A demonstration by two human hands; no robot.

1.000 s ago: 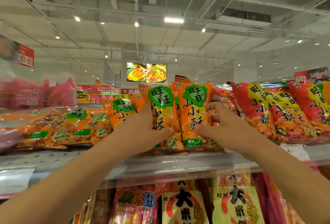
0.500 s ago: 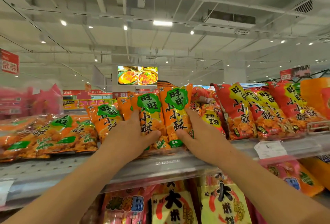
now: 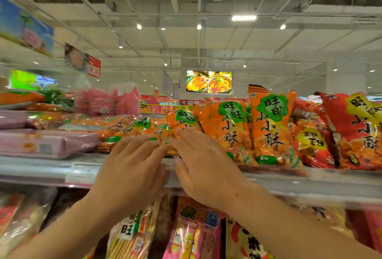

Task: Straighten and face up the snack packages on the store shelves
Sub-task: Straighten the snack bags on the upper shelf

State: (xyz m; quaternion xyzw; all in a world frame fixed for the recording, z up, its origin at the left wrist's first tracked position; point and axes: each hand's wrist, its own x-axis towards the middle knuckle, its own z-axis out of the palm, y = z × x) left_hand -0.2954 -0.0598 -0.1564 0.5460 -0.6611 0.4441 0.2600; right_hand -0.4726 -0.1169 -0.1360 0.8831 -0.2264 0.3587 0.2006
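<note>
We had let go of the two upright orange bags (image 3: 268,130), now faced, and moved our left hand (image 3: 132,172) and right hand (image 3: 198,165), fingers spread, left toward the slumped bags (image 3: 132,128) on the shelf (image 3: 37,170).

Glossy plastic-film orange snack packages (image 3: 272,130) on a smooth shelf (image 3: 310,184)
</note>
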